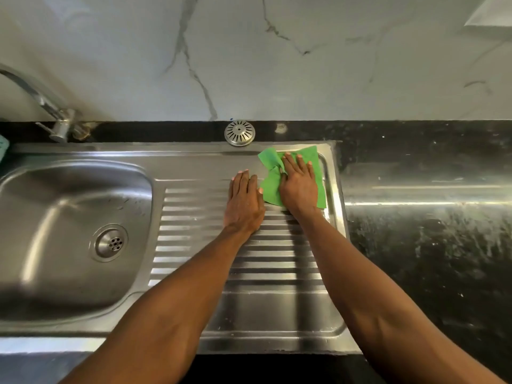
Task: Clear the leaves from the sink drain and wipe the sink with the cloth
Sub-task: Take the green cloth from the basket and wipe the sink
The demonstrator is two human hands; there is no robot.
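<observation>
Sink [194, 167], stainless, one unit set into the black counter [429, 245]: basin at left, ribbed drainboard [210, 245] at right. Basin looks bare and the drain [110, 243] shows no leaves, so the clearing step is likely done and this is wiping. Marble-look wall [249, 65] behind, tap [41, 101] at far left. Left hand [243, 203] lies flat on the drainboard, fingers straight and together, holding nothing, its edge just beside the cloth; probably bracing the body during the reach. Right hand [299, 187] is flat, fingers spread, palm down on the green cloth [270, 189], pressing rather than gripping, which keeps more fabric in contact. Cloth sits at the drainboard's far right corner, bunched on its left side, flatter under the palm. Round slotted strainer cover [239, 133] rests on the sink's back rim, likely set out of the way.
</observation>
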